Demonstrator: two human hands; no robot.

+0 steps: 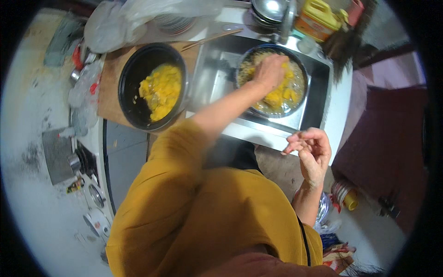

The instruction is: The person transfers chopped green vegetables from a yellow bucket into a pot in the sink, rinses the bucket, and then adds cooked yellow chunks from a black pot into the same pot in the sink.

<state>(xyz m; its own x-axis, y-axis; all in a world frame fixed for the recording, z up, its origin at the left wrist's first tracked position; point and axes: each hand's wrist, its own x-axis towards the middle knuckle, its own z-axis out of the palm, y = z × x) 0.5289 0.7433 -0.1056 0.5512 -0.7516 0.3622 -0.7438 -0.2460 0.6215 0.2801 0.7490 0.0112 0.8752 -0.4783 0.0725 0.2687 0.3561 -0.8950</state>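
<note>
My left hand (271, 72) reaches into a round, dark-rimmed pan (277, 115) standing in the stainless-steel sink. The pan holds wet yellow food pieces (277, 98), bubbly liquid and small pale bits. The left fingers are bent down among the food and partly hidden; whether they grip a piece is unclear. My right hand (309, 149) hovers over the sink's near right edge, fingers curled loosely and apart, nothing in it. Left of the sink, a deep black pot (128, 81) with more yellow pieces (162, 90) sits on a wooden board (110, 93).
Chopsticks (211, 39) lie across the sink's far left corner. Behind the sink are stacked metal bowls (270, 10), a faucet (287, 22) and a yellow jug (316, 20). Plastic bags (107, 29) lie at the far left, beside stacked plates (174, 23). A gas stove (84, 161) is at the left.
</note>
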